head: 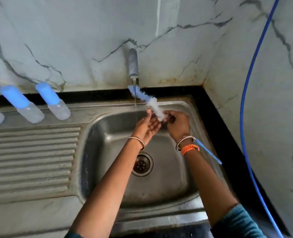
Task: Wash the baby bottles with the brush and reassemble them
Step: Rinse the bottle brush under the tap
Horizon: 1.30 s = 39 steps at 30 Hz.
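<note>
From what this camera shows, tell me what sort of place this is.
Probably a home kitchen washing-up corner: a stainless steel sink with a ribbed drainboard, a grey wall tap running water, marble-patterned wall tiles.

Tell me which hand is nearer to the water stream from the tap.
Left. The left hand lies open just beside the water stream; the right hand holds the brush farther to its right.

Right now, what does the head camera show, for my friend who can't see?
The right hand holds a bottle brush under the running tap over a steel sink, left hand open beside it. Two blue-capped baby bottles stand on the drainboard.
</note>
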Motion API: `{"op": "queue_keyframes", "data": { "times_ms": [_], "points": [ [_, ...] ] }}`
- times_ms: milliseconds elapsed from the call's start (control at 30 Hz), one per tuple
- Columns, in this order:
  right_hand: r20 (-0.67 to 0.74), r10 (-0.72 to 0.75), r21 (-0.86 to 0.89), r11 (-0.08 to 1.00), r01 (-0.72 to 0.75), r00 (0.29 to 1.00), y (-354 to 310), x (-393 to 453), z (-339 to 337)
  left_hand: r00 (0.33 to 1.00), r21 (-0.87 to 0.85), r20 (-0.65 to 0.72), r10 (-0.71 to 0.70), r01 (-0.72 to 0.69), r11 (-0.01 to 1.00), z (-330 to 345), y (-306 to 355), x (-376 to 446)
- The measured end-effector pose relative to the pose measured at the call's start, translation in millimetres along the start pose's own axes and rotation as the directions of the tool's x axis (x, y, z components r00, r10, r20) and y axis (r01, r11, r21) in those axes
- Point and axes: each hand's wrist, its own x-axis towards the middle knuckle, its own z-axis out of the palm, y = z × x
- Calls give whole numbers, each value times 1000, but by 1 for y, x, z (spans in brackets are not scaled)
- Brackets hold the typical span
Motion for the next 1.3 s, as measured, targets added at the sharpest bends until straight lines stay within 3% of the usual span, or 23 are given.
{"op": "queue_keyframes", "data": {
  "times_ms": [167,333,433,500,567,700,800,900,1067,1133,1200,1300],
  "points": [
    [203,-94,43,995,87,975,-37,23,35,986,22,-76,150,-149,989,-27,43,-2],
    [292,-21,52,999,6,956,-42,45,45,965,33,-142,222,-220,975,-29,52,5],
    [428,-20,48,999,0,903,-45,46,46,941,2,-261,215,-223,975,-35,51,9],
    [509,41,63,994,-84,860,-45,46,45,942,-1,-282,184,-193,981,-42,48,7],
    [513,93,60,988,-144,853,-44,47,45,961,-11,-233,149,-155,988,-46,44,4],
    [484,91,-25,996,-90,870,-43,51,47,969,50,-206,134,-127,991,-41,44,8],
    [597,106,106,972,-209,795,-46,52,50,935,163,-295,198,-155,974,-35,43,12],
    [690,73,236,918,-319,720,-53,50,53,924,155,-314,218,-176,972,-30,39,10],
    [618,119,209,928,-308,777,-62,53,67,872,74,-434,225,-214,974,-29,42,11],
    [538,136,229,926,-300,832,-63,55,77,833,90,-481,273,-263,961,-22,44,13],
    [410,100,227,952,-207,907,-67,52,84,782,153,-522,340,-306,940,-20,40,17],
    [363,14,209,973,-96,932,-78,43,86,733,172,-566,378,-344,923,-25,32,14]
  ]
}}
